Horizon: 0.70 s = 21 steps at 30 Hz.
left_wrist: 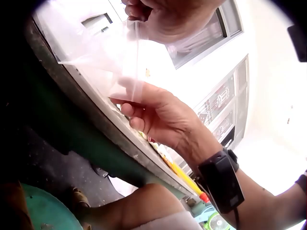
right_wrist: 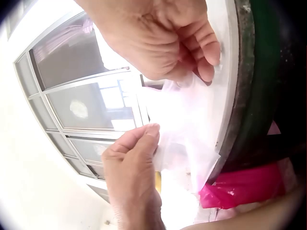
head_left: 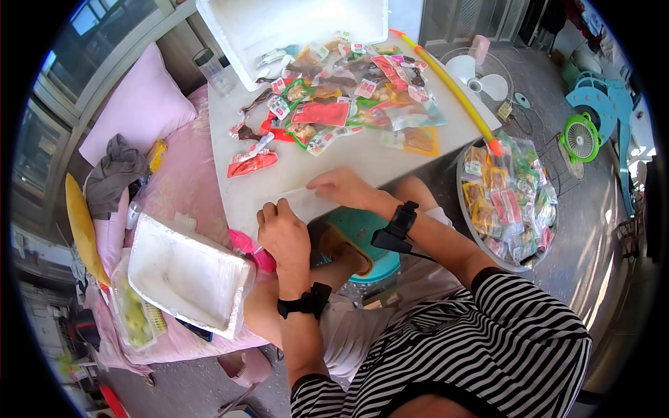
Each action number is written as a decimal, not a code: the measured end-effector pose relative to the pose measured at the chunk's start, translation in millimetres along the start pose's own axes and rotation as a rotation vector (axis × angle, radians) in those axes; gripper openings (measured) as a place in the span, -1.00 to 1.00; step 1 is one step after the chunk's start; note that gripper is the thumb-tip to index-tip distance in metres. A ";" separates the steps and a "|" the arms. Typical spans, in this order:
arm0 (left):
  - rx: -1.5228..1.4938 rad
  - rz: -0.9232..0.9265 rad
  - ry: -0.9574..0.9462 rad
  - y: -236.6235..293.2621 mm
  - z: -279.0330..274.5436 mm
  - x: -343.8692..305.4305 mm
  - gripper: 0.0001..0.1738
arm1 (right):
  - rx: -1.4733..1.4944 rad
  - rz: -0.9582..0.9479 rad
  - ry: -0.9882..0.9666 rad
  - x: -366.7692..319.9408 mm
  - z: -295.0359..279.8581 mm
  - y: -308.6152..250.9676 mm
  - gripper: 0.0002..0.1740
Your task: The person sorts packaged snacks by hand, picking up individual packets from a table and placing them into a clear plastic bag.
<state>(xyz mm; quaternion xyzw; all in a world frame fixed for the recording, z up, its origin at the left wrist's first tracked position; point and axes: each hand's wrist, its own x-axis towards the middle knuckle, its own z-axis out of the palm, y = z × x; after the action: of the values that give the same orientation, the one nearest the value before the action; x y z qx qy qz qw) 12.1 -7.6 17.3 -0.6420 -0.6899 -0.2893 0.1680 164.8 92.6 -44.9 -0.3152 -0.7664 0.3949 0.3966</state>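
Observation:
A clear zip-top plastic bag [left_wrist: 128, 62] stretches between both hands over the front edge of the white table [head_left: 233, 198]. My left hand [head_left: 284, 235] pinches one end of its mouth between thumb and fingertip, seen close up in the right wrist view. At the other end my right hand [head_left: 346, 188] grips the bag, its thumb [left_wrist: 149, 93] lying flat along the plastic. The rest of the bag [right_wrist: 184, 120] hangs thin and see-through. Beyond the hands lies a heap of vacuum-packed food packets [head_left: 324, 115], nearest among them a red one [head_left: 252, 164].
A white foam box [head_left: 293, 28] stands behind the packets, and another foam box [head_left: 185, 272] sits on the bed at left. A round tub [head_left: 512, 202] full of packets is at right. A yellow tube [head_left: 456, 90] lies along the table's right side. Pink plastic [head_left: 252, 251] hangs by the left hand.

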 end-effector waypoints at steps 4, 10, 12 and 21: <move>0.004 -0.014 -0.023 -4.7 -2.0 -2.3 -0.92 | 0.548 0.406 -0.162 24.7 -31.8 -35.7 -0.67; -0.144 0.025 -0.265 13.6 16.4 -17.7 -0.98 | 0.127 0.624 -0.060 95.7 -12.3 -12.7 -0.60; -0.167 0.039 -0.327 17.2 20.5 -20.7 -0.98 | -0.291 0.443 -0.113 130.5 7.8 7.3 -0.56; -0.152 0.037 -0.377 14.4 23.7 -21.0 -0.97 | -0.412 0.100 0.179 151.2 61.8 47.5 -0.65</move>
<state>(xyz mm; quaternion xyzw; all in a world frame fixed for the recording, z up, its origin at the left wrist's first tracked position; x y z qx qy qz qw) 32.1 -9.5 -11.2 -0.7084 -0.6732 -0.2121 -0.0079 46.3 214.3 -54.3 -0.4608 -0.7761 0.2194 0.3704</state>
